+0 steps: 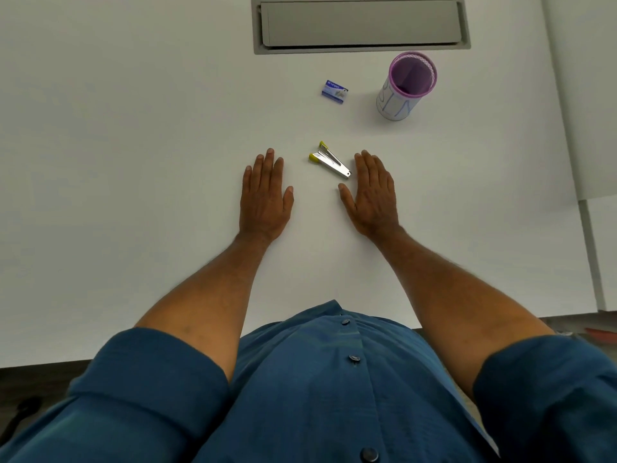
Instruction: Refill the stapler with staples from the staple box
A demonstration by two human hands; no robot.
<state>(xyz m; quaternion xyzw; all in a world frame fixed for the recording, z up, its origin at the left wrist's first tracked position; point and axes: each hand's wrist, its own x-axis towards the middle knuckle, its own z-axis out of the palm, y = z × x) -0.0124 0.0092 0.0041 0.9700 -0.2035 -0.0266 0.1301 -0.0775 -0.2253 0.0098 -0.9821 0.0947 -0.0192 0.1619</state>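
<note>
Left hand (266, 195) and right hand (373, 192) lie flat on the bench (133, 128), each grip open and empty. Between them, the stapler (330, 160) lies splayed open, long axis diagonal, yellow tips pointing far-left. Staple box (334, 91) sits beyond. Risk: small staples scattering when the box is opened.

White desk (133, 128), even light. Grey cable flap (360, 23) recessed at far edge. Dark floor (33, 382) below near edge.
</note>
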